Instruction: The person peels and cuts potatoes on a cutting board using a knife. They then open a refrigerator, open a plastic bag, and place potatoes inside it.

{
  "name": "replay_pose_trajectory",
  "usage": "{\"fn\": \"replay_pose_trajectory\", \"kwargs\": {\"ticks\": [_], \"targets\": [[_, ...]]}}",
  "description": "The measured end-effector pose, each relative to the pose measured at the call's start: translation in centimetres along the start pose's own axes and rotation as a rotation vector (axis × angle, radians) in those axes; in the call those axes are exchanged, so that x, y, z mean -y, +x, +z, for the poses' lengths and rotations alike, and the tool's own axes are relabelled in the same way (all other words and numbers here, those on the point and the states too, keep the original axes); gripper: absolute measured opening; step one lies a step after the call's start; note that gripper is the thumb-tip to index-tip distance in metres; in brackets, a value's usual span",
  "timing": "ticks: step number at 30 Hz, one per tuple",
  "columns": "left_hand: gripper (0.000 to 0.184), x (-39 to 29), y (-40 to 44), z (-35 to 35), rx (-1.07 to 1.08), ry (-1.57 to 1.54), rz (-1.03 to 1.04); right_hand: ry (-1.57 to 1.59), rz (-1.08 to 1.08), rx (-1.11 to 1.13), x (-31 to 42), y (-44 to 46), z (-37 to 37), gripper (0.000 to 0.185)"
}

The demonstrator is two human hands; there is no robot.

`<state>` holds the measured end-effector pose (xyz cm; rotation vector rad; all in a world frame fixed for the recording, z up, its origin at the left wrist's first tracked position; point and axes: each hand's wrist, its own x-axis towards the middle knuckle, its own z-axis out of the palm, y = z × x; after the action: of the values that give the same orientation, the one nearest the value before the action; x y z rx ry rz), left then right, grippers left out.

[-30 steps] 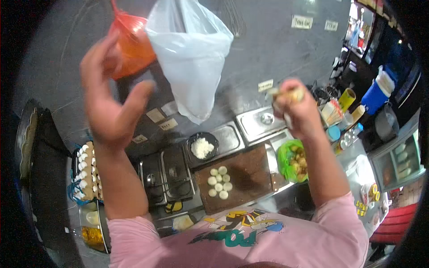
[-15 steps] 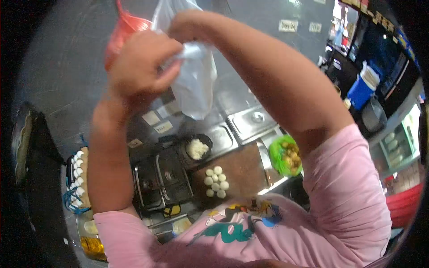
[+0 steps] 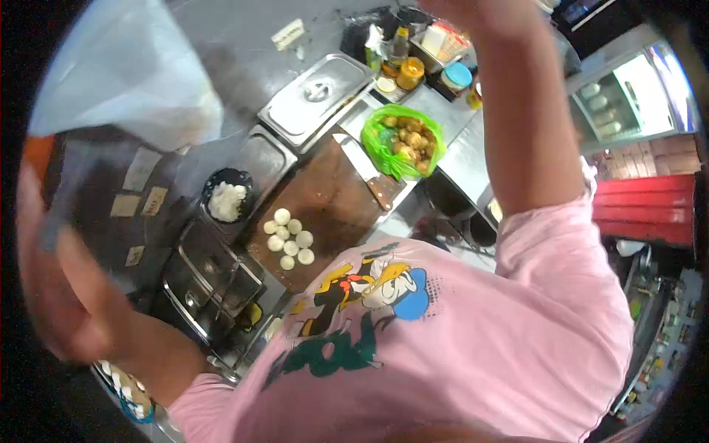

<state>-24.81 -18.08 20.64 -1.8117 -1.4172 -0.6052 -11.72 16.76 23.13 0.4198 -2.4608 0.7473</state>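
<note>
A translucent white plastic bag hangs at the upper left, with part of an orange bag below its left edge. My left hand is blurred at the left edge, its thumb and fingers closed on a bluish strip of thin plastic that seems to belong to the white bag. My right hand is raised at the top edge; its fingers are cut off, so anything in it is hidden. Several pale round pieces lie on the brown cutting board, beside a knife.
A black bowl of white food and lidded steel trays stand beyond the board. At its right is a green bag of round brownish items. Jars stand farther back. Eggs are at lower left; a glass-fronted cabinet is at right.
The view has turned right and down. My hands, close together at the white bag half a second ago, are now far apart. The yellowish item earlier in my right hand is out of sight.
</note>
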Motion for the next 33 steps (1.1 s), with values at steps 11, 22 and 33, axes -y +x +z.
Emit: {"fn": "replay_pose_trajectory", "kwargs": {"ticks": [11, 22, 33], "targets": [[0.013, -15.3, -9.5, 43.5, 0.510, -0.858, -0.976, 0.230, 1.030, 0.417, -16.7, -38.9, 24.3, 0.024], [0.044, -12.8, -9.4, 58.1, 1.239, -0.843, -0.756, -0.045, 1.055, -0.022, -22.8, -37.6, 22.1, 0.031], [0.063, -14.3, -13.5, 59.1, 1.064, -0.781, -0.740, -0.265, 0.951, 0.574, -25.7, -35.0, 20.8, 0.042]]}}
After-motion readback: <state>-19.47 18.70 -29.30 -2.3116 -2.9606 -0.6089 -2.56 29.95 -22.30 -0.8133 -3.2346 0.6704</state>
